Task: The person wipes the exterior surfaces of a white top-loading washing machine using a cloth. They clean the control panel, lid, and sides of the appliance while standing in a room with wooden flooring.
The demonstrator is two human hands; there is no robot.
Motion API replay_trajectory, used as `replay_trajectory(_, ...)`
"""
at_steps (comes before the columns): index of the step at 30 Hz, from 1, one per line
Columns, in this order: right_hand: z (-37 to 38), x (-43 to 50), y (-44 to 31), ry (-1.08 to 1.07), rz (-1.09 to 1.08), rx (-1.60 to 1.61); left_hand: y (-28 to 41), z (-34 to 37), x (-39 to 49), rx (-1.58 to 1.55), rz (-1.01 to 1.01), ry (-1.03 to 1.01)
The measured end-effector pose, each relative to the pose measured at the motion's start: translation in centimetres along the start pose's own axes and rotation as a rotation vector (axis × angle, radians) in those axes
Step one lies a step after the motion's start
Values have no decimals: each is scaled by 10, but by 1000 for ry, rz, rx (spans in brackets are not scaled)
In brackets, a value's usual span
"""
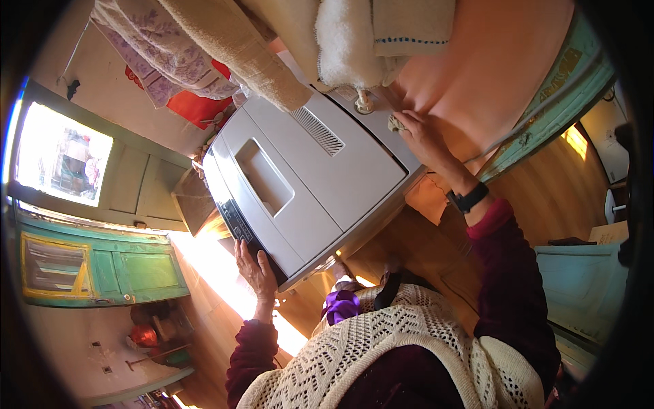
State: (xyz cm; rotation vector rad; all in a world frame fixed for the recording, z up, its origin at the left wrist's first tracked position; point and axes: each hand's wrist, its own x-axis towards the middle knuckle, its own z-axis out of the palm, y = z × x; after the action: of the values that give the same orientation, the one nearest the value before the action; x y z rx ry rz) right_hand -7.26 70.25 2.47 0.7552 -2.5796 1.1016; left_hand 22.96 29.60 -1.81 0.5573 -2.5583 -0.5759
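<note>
A grey top-loading washing machine [327, 189] stands before me with its lid down. My left hand [257, 273] lies flat along its dark control panel [236, 221], fingers apart and holding nothing. My right hand [423, 137] reaches to the machine's back corner. Its fingers press a small beige cloth [395, 123] against the rear deck. Just beside the cloth, a white water-inlet fitting [364, 104] sticks up from the deck. The lid has a recessed handle [264, 176] and a slotted vent [318, 131].
Towels [352, 46] hang low over the machine's back, one of them partly covering the lid. A green painted cupboard [138, 271] stands at left, and a pale blue cabinet [582, 286] at right. A grey hose [536, 115] runs along the wall behind. Strong sunlight falls on the wooden floor [214, 276].
</note>
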Motion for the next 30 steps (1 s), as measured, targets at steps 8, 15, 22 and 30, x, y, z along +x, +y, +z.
replay_trajectory(8,-4,12,9,-157,7,-233,2,-1,2,-44,11,5)
replay_trajectory(15,34,88,61,-107,-182,-387,8,-4,1,-64,4,16)
replay_trajectory(22,68,116,97,-229,-15,-225,6,-3,-1,-66,-7,17)
replay_trajectory(30,-5,41,27,-272,-222,-537,6,-1,0,-68,-12,24)
